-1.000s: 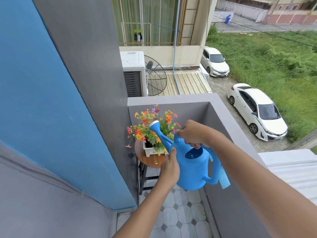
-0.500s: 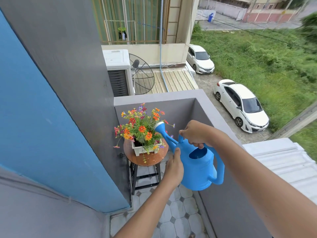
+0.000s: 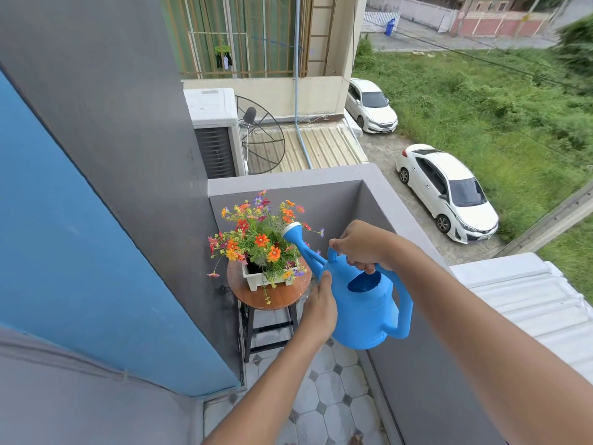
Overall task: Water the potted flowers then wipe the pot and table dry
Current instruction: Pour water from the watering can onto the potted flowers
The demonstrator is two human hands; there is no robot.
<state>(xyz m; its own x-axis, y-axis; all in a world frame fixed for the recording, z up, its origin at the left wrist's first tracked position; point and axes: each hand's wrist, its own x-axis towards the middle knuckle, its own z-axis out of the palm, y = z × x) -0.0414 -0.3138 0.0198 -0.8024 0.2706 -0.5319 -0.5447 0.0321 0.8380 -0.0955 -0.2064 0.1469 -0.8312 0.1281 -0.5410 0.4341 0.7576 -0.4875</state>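
Observation:
A blue watering can [image 3: 369, 316] hangs in the air to the right of the flowers. My right hand [image 3: 362, 245] grips its top handle. My left hand [image 3: 317, 306] presses against the can's left side below the spout. The white-tipped spout head [image 3: 292, 231] points up and left, at the right edge of the blooms. The orange, red and purple flowers [image 3: 260, 239] grow in a white rectangular pot [image 3: 256, 279]. The pot stands on a small round wooden table [image 3: 276, 297] with black legs, in the balcony corner.
A grey parapet wall [image 3: 321, 181] closes the balcony behind and to the right of the table. A blue and grey wall [image 3: 96, 220] runs along the left. The floor [image 3: 324, 390] is pale tile. Two white cars and grass lie far below.
The can has levelled and drawn back to the right, its spout lifting from over the blooms to their right edge. The view has shifted so the table shows more fully.

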